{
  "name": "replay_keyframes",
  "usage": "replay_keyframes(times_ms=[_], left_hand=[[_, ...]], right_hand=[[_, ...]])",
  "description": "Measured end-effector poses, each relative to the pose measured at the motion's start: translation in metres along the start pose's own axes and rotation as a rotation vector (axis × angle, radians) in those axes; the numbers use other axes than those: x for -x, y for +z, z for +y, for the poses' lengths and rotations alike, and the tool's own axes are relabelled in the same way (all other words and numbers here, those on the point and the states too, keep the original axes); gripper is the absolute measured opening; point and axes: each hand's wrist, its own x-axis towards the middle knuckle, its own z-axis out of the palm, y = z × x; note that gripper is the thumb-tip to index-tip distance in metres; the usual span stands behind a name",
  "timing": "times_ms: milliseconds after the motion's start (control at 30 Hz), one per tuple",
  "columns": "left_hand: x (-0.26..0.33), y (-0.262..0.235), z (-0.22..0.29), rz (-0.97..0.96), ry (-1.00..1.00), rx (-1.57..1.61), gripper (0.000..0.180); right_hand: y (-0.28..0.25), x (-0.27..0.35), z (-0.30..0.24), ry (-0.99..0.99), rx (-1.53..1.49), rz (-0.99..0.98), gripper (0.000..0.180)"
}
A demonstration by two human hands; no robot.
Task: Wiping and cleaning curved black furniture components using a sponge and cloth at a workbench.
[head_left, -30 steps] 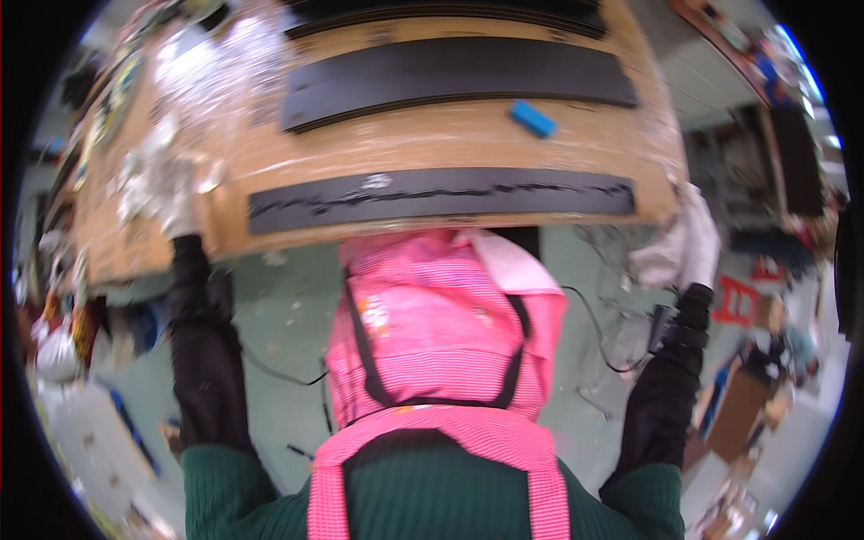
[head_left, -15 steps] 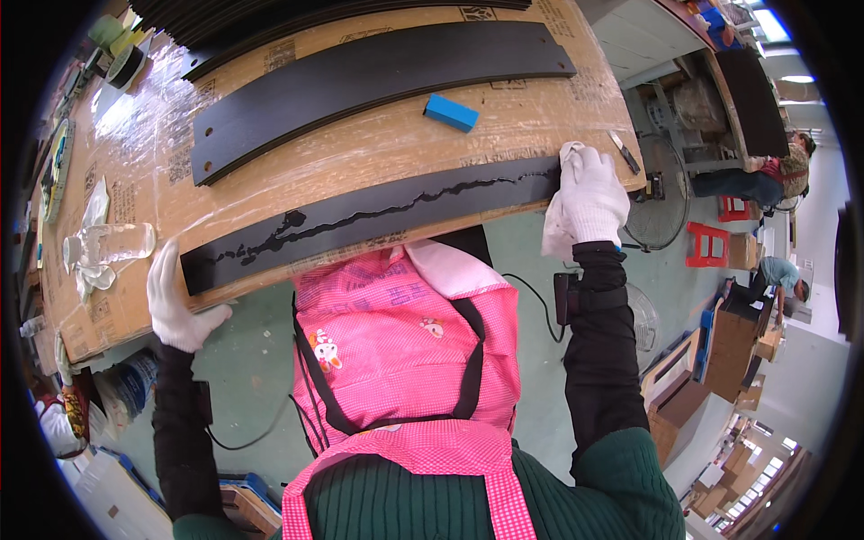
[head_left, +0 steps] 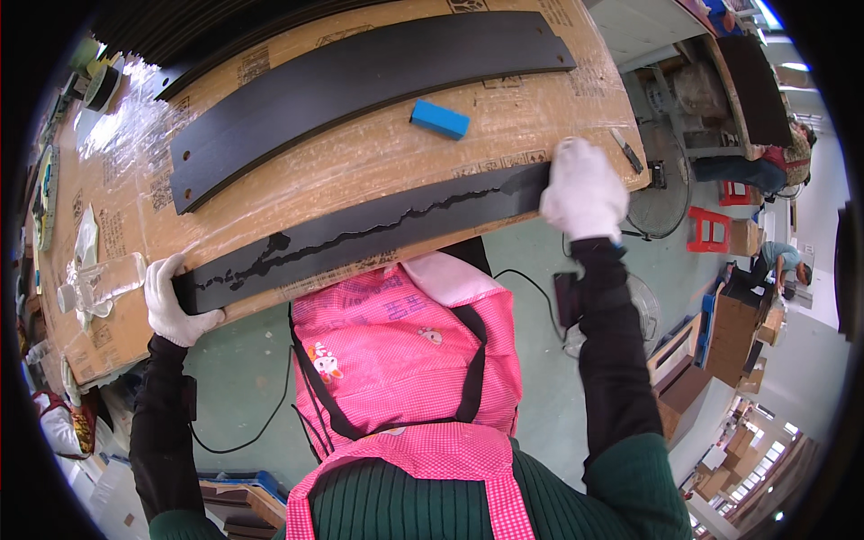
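A long dark grey board (head_left: 351, 245) lies along the table's near edge, with a ragged wet-looking black streak down its length. My left hand (head_left: 173, 306), in a white glove, is closed round its left end, thumb on the near side. At the right end, my gloved right hand (head_left: 583, 193) is closed and blurred; the white cloth seen in it earlier is hard to tell from the glove now. Beyond the board lie a blue block (head_left: 440, 119) and a stack of similar dark boards (head_left: 360, 90). A cutter knife (head_left: 626, 150) rests beside my right hand.
Plastic film and cardboard cover the table (head_left: 297, 193). A clear bottle (head_left: 103, 277) lies at the left by crumpled white material. More dark boards (head_left: 207, 36) are piled at the back. A floor fan (head_left: 661, 193) and red stools (head_left: 708, 230) stand right; other people are farther off.
My left hand has moved from beside the board's left end to grip it. The board has shifted slightly left and nearer. My right hand has closed more, and the hanging cloth no longer shows.
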Motion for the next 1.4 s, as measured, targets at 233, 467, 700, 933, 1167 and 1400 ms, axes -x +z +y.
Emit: replay_keyframes(times_ms=[233, 467, 700, 933, 1167, 1400], left_hand=[[0.002, 0.003, -0.003, 0.017, 0.024, 0.0, 0.093], [0.006, 0.005, -0.001, 0.015, -0.019, -0.025, 0.095], [0.006, 0.002, -0.003, 0.031, -0.012, -0.028, 0.096], [0.005, 0.006, -0.004, 0.036, -0.005, -0.022, 0.096], [0.012, 0.006, -0.006, 0.029, -0.043, -0.036, 0.097], [0.008, 0.005, -0.003, 0.035, -0.02, -0.018, 0.096]], right_hand=[[0.023, 0.024, -0.006, -0.497, 0.289, 0.268, 0.039], [-0.005, 0.062, -0.068, -0.283, -0.012, -0.005, 0.032], [-0.011, 0.02, 0.002, 0.056, 0.027, -0.181, 0.033], [0.026, 0.025, 0.019, -0.149, 0.019, 0.035, 0.025], [-0.013, 0.051, -0.028, -0.054, -0.168, -0.072, 0.025], [-0.009, 0.018, 0.015, 0.101, -0.013, -0.137, 0.028]])
